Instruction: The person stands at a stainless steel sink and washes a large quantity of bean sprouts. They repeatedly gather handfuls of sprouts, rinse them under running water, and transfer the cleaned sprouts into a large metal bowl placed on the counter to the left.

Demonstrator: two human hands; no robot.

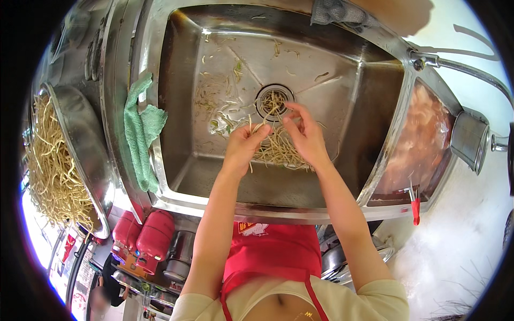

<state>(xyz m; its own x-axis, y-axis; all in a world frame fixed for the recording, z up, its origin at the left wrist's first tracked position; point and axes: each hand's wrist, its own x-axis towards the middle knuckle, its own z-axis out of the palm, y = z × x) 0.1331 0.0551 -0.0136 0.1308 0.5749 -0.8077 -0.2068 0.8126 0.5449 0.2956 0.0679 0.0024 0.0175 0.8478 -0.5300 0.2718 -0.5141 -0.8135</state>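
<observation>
My left hand (243,144) pinches several thin pale root-like stems (251,125) between thumb and fingers, above the metal sink basin (241,172). Just to its right, my right hand (307,134) hovers with thumb and index finger apart; I see no stem clearly held in it. Beneath both hands, a loose pile of the same stems (281,150) lies on the basin floor. The round drain (258,100) beyond my fingertips has short stem pieces gathered in it. Scattered bits and small green leaves (229,125) stick to the basin floor at the left.
A large metal bowl (82,124) heaped with pale stems (54,160) stands left. A green cloth (138,136) hangs over the sink's left rim. The faucet pipe (466,64) and a red-handled tool (415,206) are on the right. Red gas cylinders (154,236) and another person (112,277) appear lower left.
</observation>
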